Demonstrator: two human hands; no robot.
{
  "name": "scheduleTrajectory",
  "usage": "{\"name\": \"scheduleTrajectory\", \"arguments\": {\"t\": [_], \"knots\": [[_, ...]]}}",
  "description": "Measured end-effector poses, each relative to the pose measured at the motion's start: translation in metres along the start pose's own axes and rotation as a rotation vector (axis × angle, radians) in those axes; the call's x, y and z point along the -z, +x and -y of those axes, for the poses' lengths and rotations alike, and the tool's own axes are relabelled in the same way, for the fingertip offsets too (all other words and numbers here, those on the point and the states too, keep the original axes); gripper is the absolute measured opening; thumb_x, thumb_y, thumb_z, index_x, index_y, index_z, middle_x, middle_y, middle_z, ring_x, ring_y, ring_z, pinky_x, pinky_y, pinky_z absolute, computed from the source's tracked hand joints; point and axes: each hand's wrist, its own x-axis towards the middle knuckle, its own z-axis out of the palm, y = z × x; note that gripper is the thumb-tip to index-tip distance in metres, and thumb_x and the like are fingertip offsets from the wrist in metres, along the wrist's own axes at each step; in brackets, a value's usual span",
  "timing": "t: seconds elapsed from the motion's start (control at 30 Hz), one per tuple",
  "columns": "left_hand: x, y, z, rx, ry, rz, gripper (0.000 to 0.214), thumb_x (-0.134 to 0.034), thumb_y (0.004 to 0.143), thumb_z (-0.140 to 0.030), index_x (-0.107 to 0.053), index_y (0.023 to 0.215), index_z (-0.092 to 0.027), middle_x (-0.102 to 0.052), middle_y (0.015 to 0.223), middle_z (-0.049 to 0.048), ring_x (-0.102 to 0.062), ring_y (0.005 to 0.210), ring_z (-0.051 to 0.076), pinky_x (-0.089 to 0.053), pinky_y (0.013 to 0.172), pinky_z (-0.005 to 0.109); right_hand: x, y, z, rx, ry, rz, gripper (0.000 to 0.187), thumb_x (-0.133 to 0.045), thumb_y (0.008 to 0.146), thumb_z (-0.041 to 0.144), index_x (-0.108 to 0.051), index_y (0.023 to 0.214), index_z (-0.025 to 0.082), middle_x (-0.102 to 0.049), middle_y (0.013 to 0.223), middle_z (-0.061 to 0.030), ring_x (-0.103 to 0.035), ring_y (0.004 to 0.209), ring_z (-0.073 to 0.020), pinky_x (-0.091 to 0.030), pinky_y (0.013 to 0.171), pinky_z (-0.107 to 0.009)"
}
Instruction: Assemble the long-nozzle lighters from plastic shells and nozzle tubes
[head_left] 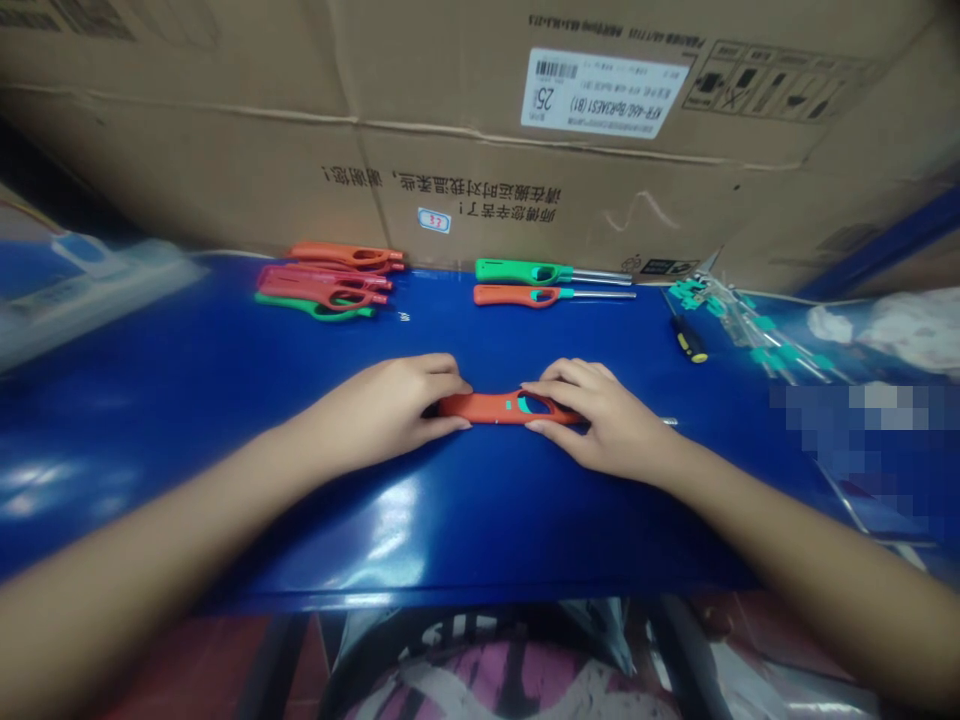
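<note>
An orange long-neck lighter (491,408) lies level in front of me on the blue table, between both hands. It has a teal trigger inside its loop. My left hand (409,400) pinches the handle's left end with thumb and fingers. At the trigger end, my right hand (592,415) grips the body, fingers along the far edge and thumb along the near one. The tip of a metal tube shows just past the right wrist; the rest is behind the hand. Farther back lie a green lighter (517,272) and another orange lighter (510,295), both with metal tubes pointing right.
Back left, orange, red and green lighter shells (330,285) lie stacked, with tiny pieces (405,317) beside them. Back right are a black-and-yellow screwdriver (688,340) and metal tubes with teal parts (750,325). A large cardboard box (262,150) stands behind the blue table (315,540).
</note>
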Motion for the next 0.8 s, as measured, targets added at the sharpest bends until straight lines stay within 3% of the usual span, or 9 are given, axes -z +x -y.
{"name": "scheduleTrajectory", "arguments": {"t": [0.13,0.3,0.53,0.67,0.8], "knots": [[-0.005,0.0,-0.006,0.04,0.035,-0.023,0.018,-0.064,0.094,-0.03,-0.07,0.105,-0.017,-0.065,0.102,0.0059,-0.066,0.084,0.019,-0.053,0.074,0.031,-0.003,0.0,0.002,-0.009,0.003,-0.024,0.035,-0.06,0.096,0.035,-0.064,0.128,0.019,-0.064,0.113,-0.0115,-0.061,0.105,-0.0262,-0.047,0.095,-0.047],[-0.01,0.0,-0.015,0.044,0.169,-0.041,0.024,-0.06,0.097,-0.031,-0.069,0.114,-0.017,-0.065,0.102,0.0077,-0.067,0.086,0.021,-0.053,0.074,0.032,-0.006,0.0,0.002,-0.035,0.007,-0.042,0.035,-0.06,0.096,0.033,-0.065,0.127,0.02,-0.064,0.112,-0.0116,-0.061,0.104,-0.0269,-0.049,0.094,-0.048],[-0.01,0.0,-0.034,0.041,0.419,0.005,0.022,-0.055,0.096,-0.023,-0.069,0.105,-0.01,-0.067,0.099,0.0127,-0.066,0.087,0.028,-0.055,0.073,0.038,-0.002,0.002,0.0,0.129,-0.235,-0.015,0.039,-0.057,0.098,0.034,-0.065,0.128,0.011,-0.066,0.107,-0.0164,-0.062,0.099,-0.0291,-0.052,0.089,-0.048],[-0.012,-0.001,-0.025,0.001,0.36,-0.048,0.021,-0.058,0.095,-0.024,-0.068,0.111,-0.013,-0.067,0.101,0.0096,-0.066,0.089,0.027,-0.054,0.072,0.036,0.003,0.002,-0.005,0.219,-0.24,-0.077,0.031,-0.058,0.097,0.028,-0.068,0.121,0.012,-0.072,0.102,-0.014,-0.067,0.095,-0.0267,-0.051,0.091,-0.047],[-0.012,-0.001,-0.017,0.015,0.24,-0.061,0.025,-0.05,0.102,-0.03,-0.068,0.111,-0.016,-0.067,0.098,0.0071,-0.067,0.086,0.022,-0.052,0.071,0.032,0.003,0.001,-0.011,0.267,-0.215,-0.147,0.025,-0.055,0.098,0.022,-0.07,0.115,0.013,-0.076,0.098,-0.0124,-0.07,0.09,-0.0241,-0.051,0.092,-0.045]]}}
